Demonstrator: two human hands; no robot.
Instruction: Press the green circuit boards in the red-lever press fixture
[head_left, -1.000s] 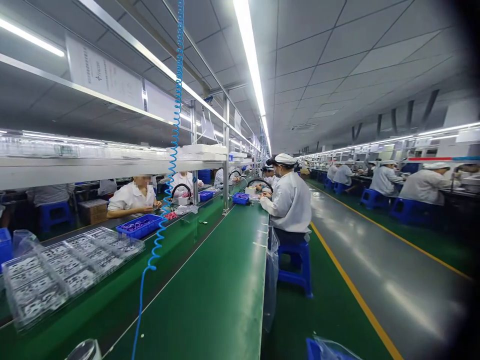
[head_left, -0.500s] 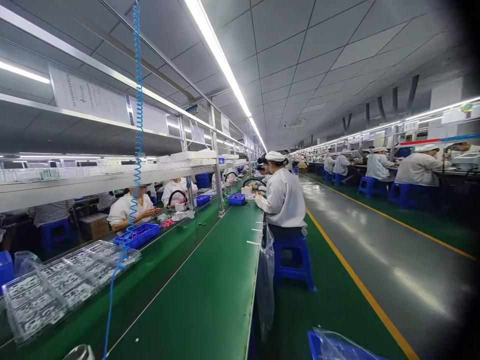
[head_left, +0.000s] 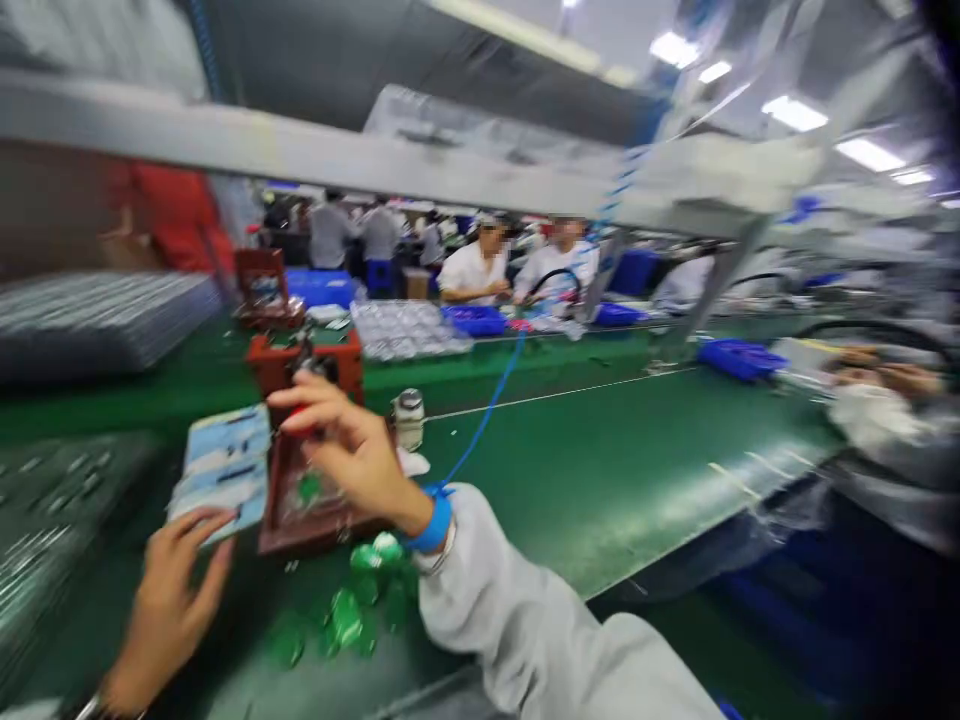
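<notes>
My right hand (head_left: 352,455), with a blue wrist strap (head_left: 433,520), is closed around a small red handle (head_left: 300,425) on a reddish-brown fixture (head_left: 274,510). A green piece (head_left: 308,488) lies inside the fixture's base. My left hand (head_left: 169,590) has its fingers apart, with fingertips at the near edge of a light blue and white pad (head_left: 225,465) bearing small dark pieces. Several shiny green pieces (head_left: 346,615) are scattered on the bench in front of the fixture. Motion blur softens the details.
A small jar (head_left: 409,418) stands right of the fixture. A blue coiled hose (head_left: 499,390) crosses the green bench (head_left: 570,450). Stacked clear trays (head_left: 105,310) sit at left. Across the bench are co-workers (head_left: 472,270) and blue bins (head_left: 739,357); a shelf (head_left: 420,165) hangs overhead.
The view has swung left and down from the long bench and aisle. Both my hands, the fixture and the green pieces now show.
</notes>
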